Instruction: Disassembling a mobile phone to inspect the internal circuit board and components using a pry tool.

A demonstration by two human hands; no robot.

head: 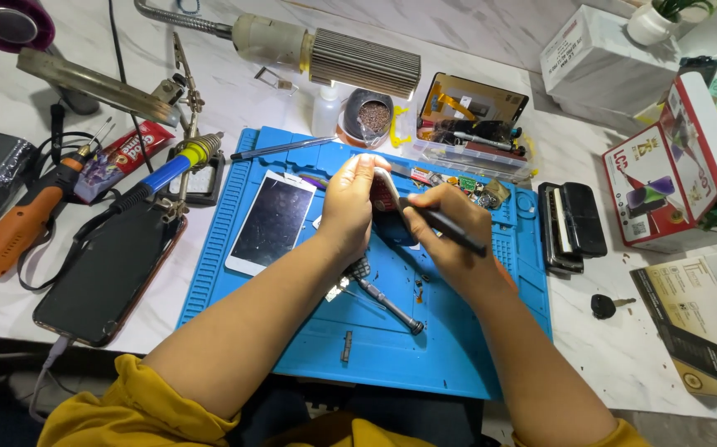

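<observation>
Both hands (400, 219) mid-mat (425, 356), edges distant

surface: white marble-patterned table (599, 348)
centre: blue repair mat (458, 348), its near edge at the table's near edge
left of the mat: dark phone (106, 277) lying flat, with an orange-handled tool (15, 228) further left
right of the mat: stack of black phones (574, 225); nearer, a black key (604, 305) and a booklet (694, 327)
far right: white box (603, 62)
</observation>
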